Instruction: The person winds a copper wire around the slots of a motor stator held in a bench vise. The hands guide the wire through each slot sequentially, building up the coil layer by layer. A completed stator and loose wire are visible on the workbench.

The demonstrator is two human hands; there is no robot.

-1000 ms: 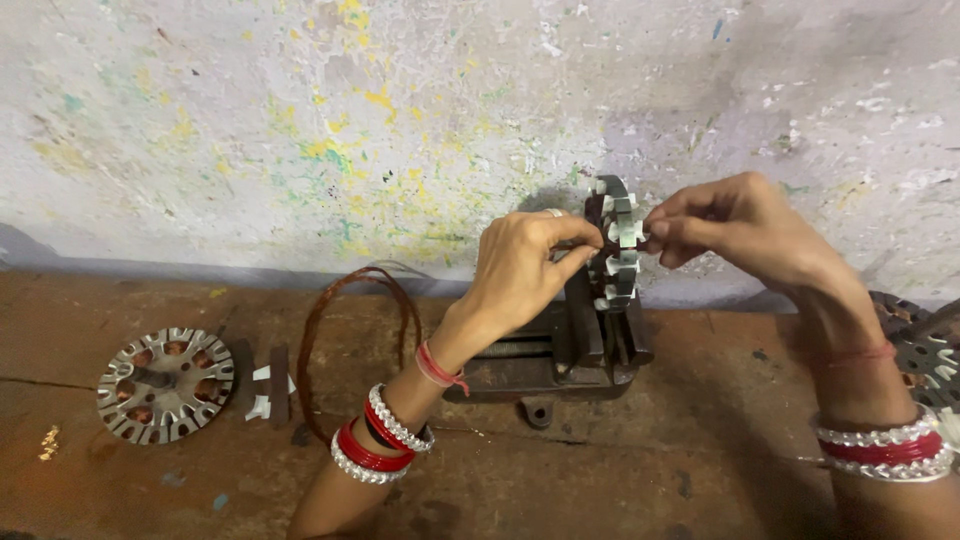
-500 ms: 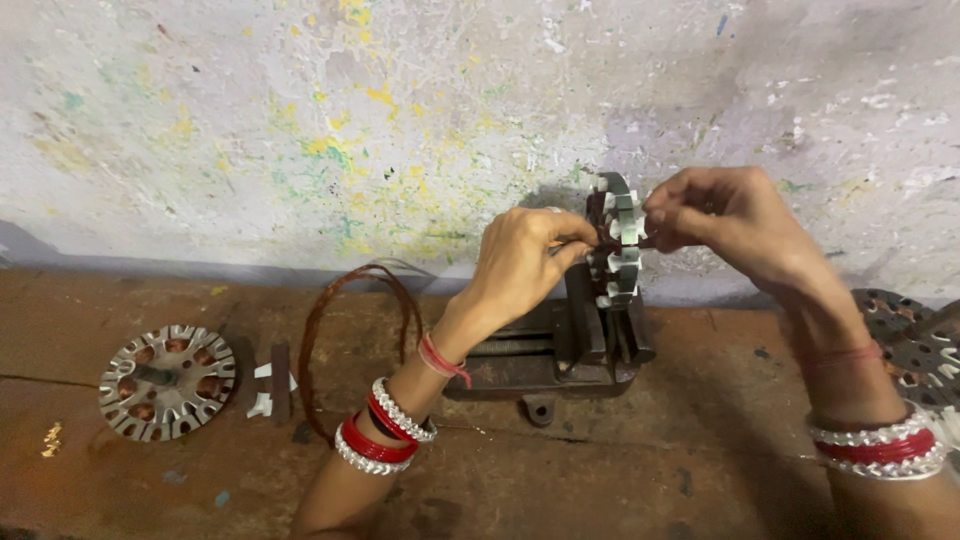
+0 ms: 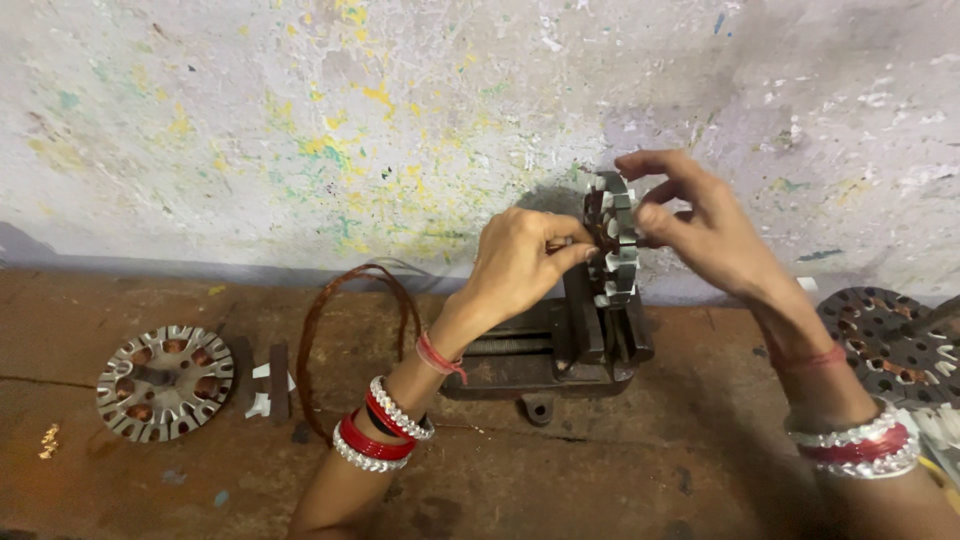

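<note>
Three stators: one upright in the vise [image 3: 612,238], one flat at left [image 3: 165,382], one dark at right [image 3: 885,340]. One vise [image 3: 560,350]. One copper wire coil [image 3: 355,335]. Two hands: left [image 3: 520,262], right [image 3: 705,225].

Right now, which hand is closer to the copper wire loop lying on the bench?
Left. The left hand is at the toothed metal core clamped in the vise, just right of the copper wire loop. The right hand is on the core's far side.
</note>
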